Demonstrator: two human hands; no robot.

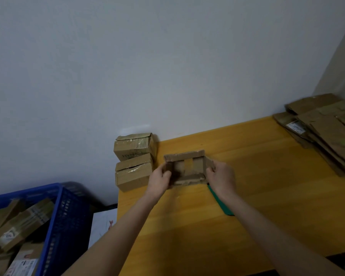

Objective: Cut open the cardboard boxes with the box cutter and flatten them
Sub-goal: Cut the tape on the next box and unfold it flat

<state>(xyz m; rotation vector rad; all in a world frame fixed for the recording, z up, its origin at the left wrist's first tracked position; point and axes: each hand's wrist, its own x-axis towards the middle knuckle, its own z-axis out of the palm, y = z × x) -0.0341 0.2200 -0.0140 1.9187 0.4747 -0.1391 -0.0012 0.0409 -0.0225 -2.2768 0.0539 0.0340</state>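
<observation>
A small opened cardboard box (187, 168) is held above the wooden table (257, 186), its open side facing me, the table showing through a gap in its taped bottom. My left hand (159, 179) grips its left wall. My right hand (220, 177) grips its right wall. Two taped boxes (134, 162) stand stacked at the table's far left corner against the wall. A green flat thing (220, 202), perhaps the cutter or a mat, lies on the table partly under my right forearm.
A pile of flattened cardboard (323, 128) lies at the table's far right. A blue plastic crate (68, 212) with several boxes stands left of the table, lower down. A grey wall runs behind the table.
</observation>
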